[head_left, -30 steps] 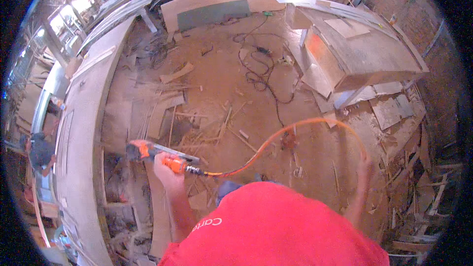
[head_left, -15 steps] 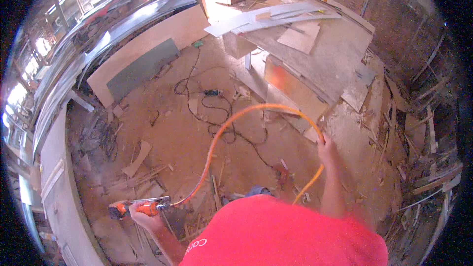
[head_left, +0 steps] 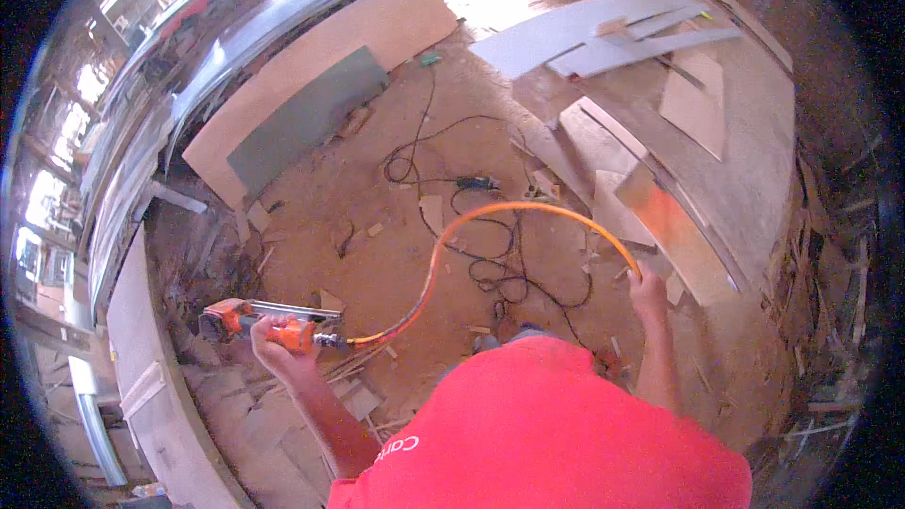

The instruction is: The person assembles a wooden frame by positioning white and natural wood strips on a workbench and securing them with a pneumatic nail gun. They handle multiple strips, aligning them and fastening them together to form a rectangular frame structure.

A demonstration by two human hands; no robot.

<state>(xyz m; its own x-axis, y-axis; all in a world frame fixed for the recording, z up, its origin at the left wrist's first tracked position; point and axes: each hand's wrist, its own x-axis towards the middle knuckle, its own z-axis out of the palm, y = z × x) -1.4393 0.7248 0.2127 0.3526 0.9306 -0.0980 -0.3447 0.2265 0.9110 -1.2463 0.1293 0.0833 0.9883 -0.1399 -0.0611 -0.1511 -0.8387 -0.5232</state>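
My left hand is closed around the handle of an orange and black air nail gun, held out low on the left. Its long silver magazine lies along the far side of the grip. From the coupling at the handle's end, an orange air hose rises in a wide arch across to the right. There my right hand grips the hose, fingers wrapped round it. Beyond that hand the rest of the hose is hidden from view.
A black cord lies tangled on the dusty floor. At right stands a wide table carrying grey boards, with panels leaning against it. A green panel leans at far left; a long pale board stands at near left. Wood scraps litter the floor.
The nail gun has come up and slightly away from me in my left hand. My right hand has shifted a little right, still on the hose. The view has turned leftward.
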